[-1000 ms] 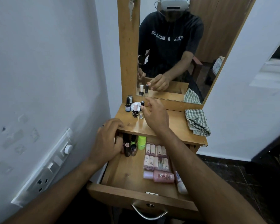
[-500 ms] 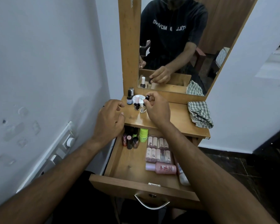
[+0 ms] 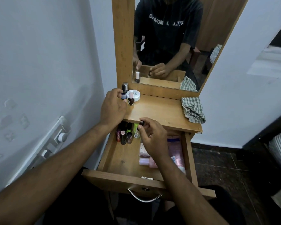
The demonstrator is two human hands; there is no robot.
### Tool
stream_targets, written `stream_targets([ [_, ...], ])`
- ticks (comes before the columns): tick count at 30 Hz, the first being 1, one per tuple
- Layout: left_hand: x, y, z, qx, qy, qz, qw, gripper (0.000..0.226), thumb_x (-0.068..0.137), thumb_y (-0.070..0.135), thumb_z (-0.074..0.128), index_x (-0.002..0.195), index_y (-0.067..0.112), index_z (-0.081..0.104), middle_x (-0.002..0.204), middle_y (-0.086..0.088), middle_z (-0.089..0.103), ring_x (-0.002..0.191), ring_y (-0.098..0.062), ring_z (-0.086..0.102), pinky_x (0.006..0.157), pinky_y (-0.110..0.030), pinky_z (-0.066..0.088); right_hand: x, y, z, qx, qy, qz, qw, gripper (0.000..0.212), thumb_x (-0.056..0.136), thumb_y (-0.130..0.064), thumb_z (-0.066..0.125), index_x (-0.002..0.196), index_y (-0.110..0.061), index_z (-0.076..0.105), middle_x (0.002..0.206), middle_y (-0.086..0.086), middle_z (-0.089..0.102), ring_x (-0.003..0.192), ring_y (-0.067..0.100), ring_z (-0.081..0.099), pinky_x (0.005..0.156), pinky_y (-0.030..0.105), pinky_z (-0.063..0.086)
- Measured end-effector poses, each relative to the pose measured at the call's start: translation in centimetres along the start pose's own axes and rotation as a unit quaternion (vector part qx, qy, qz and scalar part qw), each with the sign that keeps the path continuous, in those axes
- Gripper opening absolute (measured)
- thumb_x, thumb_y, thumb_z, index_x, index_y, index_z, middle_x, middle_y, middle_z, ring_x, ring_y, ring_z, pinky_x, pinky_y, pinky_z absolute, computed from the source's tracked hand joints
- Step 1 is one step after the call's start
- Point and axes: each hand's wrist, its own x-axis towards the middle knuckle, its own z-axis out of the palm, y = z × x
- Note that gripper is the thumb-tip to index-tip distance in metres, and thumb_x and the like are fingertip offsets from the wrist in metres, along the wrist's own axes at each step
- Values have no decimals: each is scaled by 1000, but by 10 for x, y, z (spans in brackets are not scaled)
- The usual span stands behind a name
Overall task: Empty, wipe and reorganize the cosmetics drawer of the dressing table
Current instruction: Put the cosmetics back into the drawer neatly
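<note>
The cosmetics drawer (image 3: 120, 161) of the dressing table stands pulled open. My right hand (image 3: 152, 138) hovers over its back part and pinches a small dark nail polish bottle (image 3: 141, 123). My left hand (image 3: 113, 108) is up on the tabletop (image 3: 161, 111), fingers curled around a small dark-capped bottle with a blue label (image 3: 123, 94). Beside it stand a pink-capped nail polish (image 3: 131, 99) and a white round jar (image 3: 135, 95). Several upright lipsticks and tubes (image 3: 124, 135) fill the drawer's back left corner. Pink tubes and bottles (image 3: 144, 157) lie under my right forearm.
A checked green cloth (image 3: 193, 109) lies crumpled at the tabletop's right end. The mirror (image 3: 169, 46) rises behind the tabletop. A white switch board (image 3: 55, 140) sticks out of the left wall. The drawer's metal handle (image 3: 144, 198) points toward me. Dark floor lies to the right.
My right hand lifted a dark nail polish bottle off the tabletop and brought it down over the drawer. My left hand left the drawer's corner and rose to the bottles on the tabletop.
</note>
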Motion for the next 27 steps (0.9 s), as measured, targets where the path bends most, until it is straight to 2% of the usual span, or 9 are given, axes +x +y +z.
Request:
stream_targets([
  [2,3,2,2,15,-8,-15,1000,38,92,24,62,129,18,54,118,1,56,103,-9,51,86,-25,41,-3,1,2,-12,-16,15,1000,26,89,-17,72,116,-14,71,93,-5,69,79,11,63,70,39,57],
  [6,10,10,3,31,5,-23,999,40,92,27,65,130,17,56,119,-4,59,110,-18,56,86,-28,43,-6,2,5,-46,-43,25,998,27,87,-11,73,114,-14,72,93,-3,72,79,12,64,73,37,57],
  [9,11,13,6,20,13,-24,999,38,92,29,66,127,17,58,116,-4,61,108,-17,55,85,-26,40,-7,7,9,-57,-70,51,995,26,88,-13,71,114,-16,72,94,-3,74,82,13,66,75,39,57],
  [13,13,12,11,16,16,-19,1000,38,95,43,63,124,20,59,113,-1,62,103,-13,55,81,-26,45,-10,11,11,-61,-92,76,991,26,88,-12,71,114,-15,73,97,1,76,86,14,70,79,38,58],
  [19,16,10,16,-13,26,-53,998,35,92,42,68,117,18,63,108,2,70,102,-14,63,86,-32,52,-12,14,15,-82,-134,97,983,26,90,-10,71,116,-12,73,102,7,77,92,20,71,83,36,57],
  [23,14,8,20,-17,19,-67,997,33,91,45,68,113,20,64,107,4,73,102,-12,65,84,-26,49,-12,17,21,-88,-144,101,981,26,91,-14,70,117,-15,72,103,6,76,91,20,70,82,37,57],
  [27,14,3,23,-22,29,-86,996,32,85,48,72,106,25,66,97,12,73,98,-8,67,86,-30,53,-11,19,24,-106,-154,91,978,33,90,-22,72,123,-18,70,106,5,72,87,21,68,78,38,57],
])
